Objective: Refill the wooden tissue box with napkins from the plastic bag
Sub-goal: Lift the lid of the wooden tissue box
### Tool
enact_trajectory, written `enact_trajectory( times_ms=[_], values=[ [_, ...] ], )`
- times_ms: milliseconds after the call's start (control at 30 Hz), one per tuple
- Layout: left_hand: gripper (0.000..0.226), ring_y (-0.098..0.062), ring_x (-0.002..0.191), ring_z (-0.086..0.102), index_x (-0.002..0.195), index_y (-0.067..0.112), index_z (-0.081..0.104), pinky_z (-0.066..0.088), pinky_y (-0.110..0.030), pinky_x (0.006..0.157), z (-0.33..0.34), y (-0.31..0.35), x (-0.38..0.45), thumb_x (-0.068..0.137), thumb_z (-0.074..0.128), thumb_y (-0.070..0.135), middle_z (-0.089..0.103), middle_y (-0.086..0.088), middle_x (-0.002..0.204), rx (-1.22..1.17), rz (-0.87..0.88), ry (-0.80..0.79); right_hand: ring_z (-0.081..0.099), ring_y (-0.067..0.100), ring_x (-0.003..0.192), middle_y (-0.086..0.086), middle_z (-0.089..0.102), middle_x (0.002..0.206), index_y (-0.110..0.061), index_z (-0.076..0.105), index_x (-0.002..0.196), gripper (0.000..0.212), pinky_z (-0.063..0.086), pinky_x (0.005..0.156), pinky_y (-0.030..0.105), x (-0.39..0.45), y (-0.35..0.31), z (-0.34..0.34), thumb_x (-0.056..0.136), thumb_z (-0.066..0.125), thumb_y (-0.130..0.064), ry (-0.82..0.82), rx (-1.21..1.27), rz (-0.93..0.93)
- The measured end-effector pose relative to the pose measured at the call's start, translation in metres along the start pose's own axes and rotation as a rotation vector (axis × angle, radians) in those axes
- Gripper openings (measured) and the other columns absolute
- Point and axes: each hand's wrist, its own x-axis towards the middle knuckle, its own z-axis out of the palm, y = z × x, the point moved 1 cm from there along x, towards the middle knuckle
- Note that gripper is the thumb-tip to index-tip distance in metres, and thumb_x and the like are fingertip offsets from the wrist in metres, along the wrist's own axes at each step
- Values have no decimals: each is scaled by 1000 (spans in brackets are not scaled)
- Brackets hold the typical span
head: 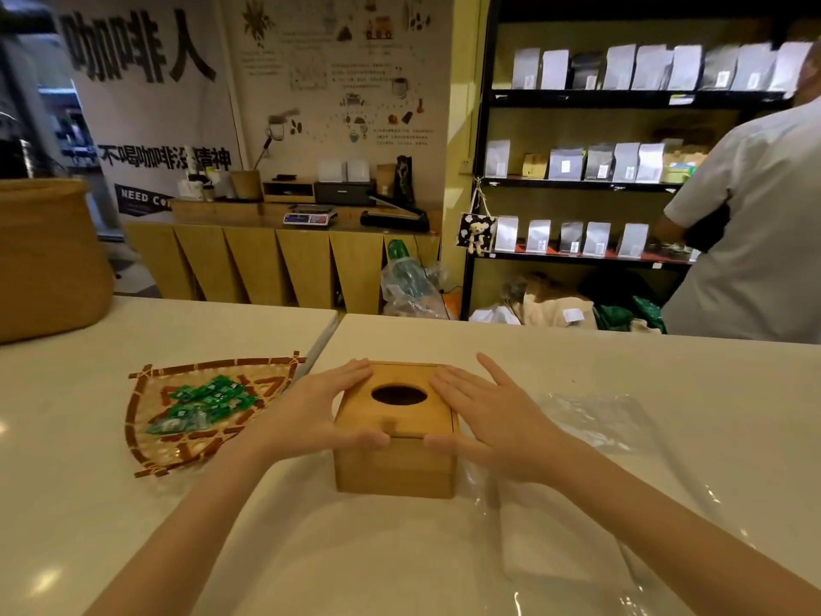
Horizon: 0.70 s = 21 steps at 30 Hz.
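The wooden tissue box (pixel 395 464) stands on the white counter (pixel 666 384) in front of me, its sliding lid with a dark oval hole on top. My left hand (pixel 311 415) rests on the box's left side, fingers on the lid edge and thumb at the front. My right hand (pixel 493 420) mirrors it on the right side. A clear plastic bag (pixel 591 424) lies flat to the right of the box, reaching toward me; white napkins (pixel 551 544) show faintly inside it near the front.
A woven bamboo tray (pixel 151 420) with several green wrapped candies sits left of the box. A large woven basket (pixel 49 260) stands at the far left. A person in a white shirt (pixel 751 224) stands at shelves behind the counter.
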Motion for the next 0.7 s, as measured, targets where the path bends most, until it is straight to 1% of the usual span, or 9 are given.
enact_trajectory(
  times_ms=[133, 233, 300, 367, 433, 500, 567, 633, 700],
  values=[
    [104, -12, 130, 35, 135, 37, 37, 29, -36, 107, -6, 2, 4, 45, 43, 89, 39, 15, 141, -75, -45, 52, 29, 9, 138, -5, 38, 149, -27, 31, 142, 91, -9, 116, 39, 4, 1, -12, 71, 1, -77, 44, 184, 44],
    [92, -17, 118, 49, 121, 33, 56, 38, -34, 98, -13, 9, 11, 47, 38, 85, 57, 10, 120, -130, -103, 116, 49, 11, 121, -3, 63, 125, -27, 55, 125, 73, 3, 116, 37, 12, 3, -20, 81, 13, -68, 122, 346, 71],
    [91, -15, 91, 60, 97, 24, 69, 45, -26, 79, -17, 17, 17, 43, 34, 88, 64, 7, 87, -224, -132, 193, 57, 14, 103, 3, 71, 102, -19, 66, 105, 72, 18, 110, 32, 21, 6, -24, 84, 15, -64, 180, 429, 95],
    [74, -13, 66, 55, 75, 20, 67, 41, -21, 62, -18, 24, 23, 48, 35, 81, 57, 4, 63, -255, -181, 300, 59, 19, 84, 10, 65, 78, -5, 68, 88, 72, 34, 88, 24, 29, 11, -27, 89, 23, -61, 237, 522, 147],
    [66, -16, 66, 57, 76, 18, 67, 42, -22, 61, -19, 27, 30, 57, 35, 73, 61, -1, 65, -254, -195, 400, 59, 25, 75, 12, 58, 68, 0, 68, 83, 66, 42, 73, 28, 36, 15, -27, 87, 31, -54, 296, 638, 194],
    [65, -18, 70, 62, 80, 12, 71, 49, -26, 65, -20, 24, 38, 68, 40, 68, 68, -8, 73, -253, -200, 458, 59, 24, 72, 12, 60, 68, -4, 68, 77, 51, 45, 70, 35, 42, 19, -21, 90, 41, -46, 344, 730, 218],
    [55, -20, 75, 65, 84, 8, 72, 54, -33, 73, -21, 20, 45, 77, 50, 57, 71, -11, 79, -213, -228, 482, 56, 14, 67, 1, 59, 66, -14, 64, 71, 32, 43, 65, 28, 47, 22, -13, 91, 49, -36, 380, 805, 254],
    [44, -20, 78, 66, 91, 9, 72, 54, -34, 76, -22, 15, 49, 79, 57, 48, 71, -6, 81, -183, -243, 462, 59, 11, 77, -2, 65, 79, -16, 67, 85, 18, 47, 70, 23, 49, 24, -7, 90, 54, -28, 408, 908, 286],
    [39, -19, 80, 66, 96, 10, 72, 54, -33, 76, -23, 13, 51, 78, 62, 43, 71, -6, 86, -181, -249, 431, 62, 14, 89, -1, 67, 94, -13, 67, 100, 18, 51, 77, 23, 50, 25, -3, 90, 56, -22, 434, 985, 299]
  ],
)
